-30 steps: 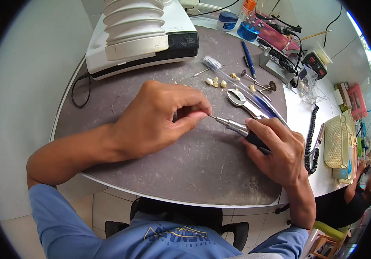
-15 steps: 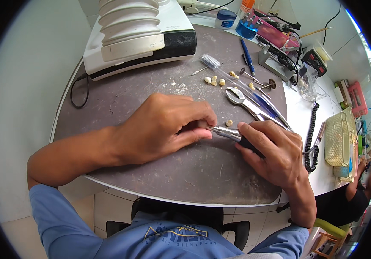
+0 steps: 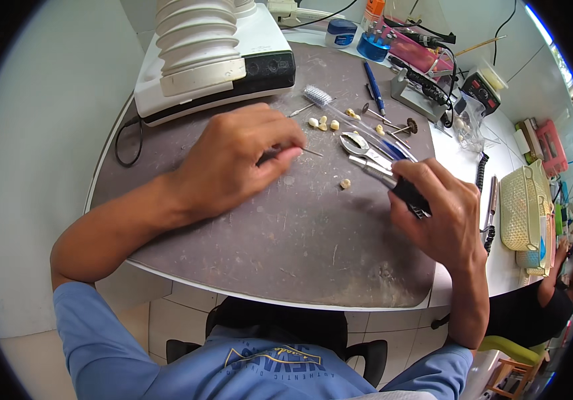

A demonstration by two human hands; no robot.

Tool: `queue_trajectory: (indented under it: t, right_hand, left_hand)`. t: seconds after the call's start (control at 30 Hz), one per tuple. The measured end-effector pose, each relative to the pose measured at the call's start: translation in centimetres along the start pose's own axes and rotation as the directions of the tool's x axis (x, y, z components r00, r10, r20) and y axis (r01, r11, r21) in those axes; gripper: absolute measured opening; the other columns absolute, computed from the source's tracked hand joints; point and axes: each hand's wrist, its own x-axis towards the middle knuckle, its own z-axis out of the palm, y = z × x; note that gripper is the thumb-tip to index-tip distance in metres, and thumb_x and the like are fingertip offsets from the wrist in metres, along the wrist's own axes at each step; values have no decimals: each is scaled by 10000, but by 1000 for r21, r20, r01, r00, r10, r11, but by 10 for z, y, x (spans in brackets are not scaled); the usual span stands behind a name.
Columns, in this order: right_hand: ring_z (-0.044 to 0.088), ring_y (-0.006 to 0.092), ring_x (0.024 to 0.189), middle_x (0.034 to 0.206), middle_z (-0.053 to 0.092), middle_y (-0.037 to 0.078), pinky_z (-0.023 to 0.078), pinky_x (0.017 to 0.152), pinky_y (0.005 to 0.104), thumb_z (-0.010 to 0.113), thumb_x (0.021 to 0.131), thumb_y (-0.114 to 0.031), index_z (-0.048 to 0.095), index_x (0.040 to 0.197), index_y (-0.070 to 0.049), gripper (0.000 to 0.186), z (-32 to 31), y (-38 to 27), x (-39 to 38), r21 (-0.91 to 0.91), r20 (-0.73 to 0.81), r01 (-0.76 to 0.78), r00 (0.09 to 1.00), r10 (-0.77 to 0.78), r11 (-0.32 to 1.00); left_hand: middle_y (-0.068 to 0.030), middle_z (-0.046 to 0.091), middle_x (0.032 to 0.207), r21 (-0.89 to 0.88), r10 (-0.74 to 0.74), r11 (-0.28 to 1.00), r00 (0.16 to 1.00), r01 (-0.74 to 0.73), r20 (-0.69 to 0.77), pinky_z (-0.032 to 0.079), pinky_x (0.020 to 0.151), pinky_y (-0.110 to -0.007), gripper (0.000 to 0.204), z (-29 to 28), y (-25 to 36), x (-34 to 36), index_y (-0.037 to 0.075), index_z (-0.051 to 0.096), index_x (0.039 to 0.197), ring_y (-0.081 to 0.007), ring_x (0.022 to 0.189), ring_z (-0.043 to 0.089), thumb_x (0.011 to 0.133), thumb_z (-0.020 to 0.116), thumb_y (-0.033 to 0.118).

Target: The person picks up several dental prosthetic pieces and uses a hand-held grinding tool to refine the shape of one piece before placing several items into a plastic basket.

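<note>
My left hand (image 3: pixel 233 160) is closed in a pinch on a thin metal rod (image 3: pixel 313 152), whose free end points right. My right hand (image 3: pixel 443 213) grips a silver-and-black rotary handpiece (image 3: pixel 376 172), its nose apart from the rod. On the grey mat (image 3: pixel 280 247), a small pale piece (image 3: pixel 345 184) lies below the handpiece's nose. Silver pliers (image 3: pixel 354 143) rest just beyond it, alongside a clear brush with white bristles (image 3: pixel 316 95). Several cream tooth-shaped pieces (image 3: pixel 324 124), mounted polishing wheels (image 3: pixel 410 125) and a blue pen (image 3: pixel 374 87) are spread behind them.
A white machine with ribbed hose (image 3: pixel 206 80) stands at the back left. Blue jar (image 3: pixel 340 32), bur holder (image 3: pixel 373 47), pink tray (image 3: pixel 413 55) and control box (image 3: pixel 481 90) line the back. Cream baskets (image 3: pixel 520 207) are at right; another person (image 3: pixel 540 313) sits beyond.
The rod and handpiece, together half a second ago, are now apart. My left hand has moved up with the rod; my right hand and handpiece have shifted right.
</note>
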Motion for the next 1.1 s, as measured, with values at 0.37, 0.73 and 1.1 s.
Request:
queue_trajectory:
  t: [0.37,0.73,1.1]
  right_hand:
    - [722,300,741,878,714,110,557,654,389,749,816,-140,663,1027,-67,239,-11,17,2,-16,-192,-158,970,152,987]
    - [717,296,713,854,711,123,554,650,382,733,831,-141,661,1020,-57,219,-15,23,-2,-35,-254,-152,957,138,988]
    - [671,349,790,863,697,185,493,768,440,767,848,-146,674,971,11,221,-16,27,0,-39,28,-465,884,466,884]
  left_hand:
    - [-128,695,1049,271,133,953,991,-134,21,532,827,-389,234,21,-20,38,15,711,1111,-293,926,657,879,723,41]
    - [-109,686,934,196,-26,980,999,18,37,524,762,-352,106,26,-5,42,18,679,982,-231,858,661,884,712,37]
    - [-76,688,1068,-573,-308,774,951,271,34,546,957,-278,270,21,20,29,21,604,1165,-142,1008,687,919,714,-6]
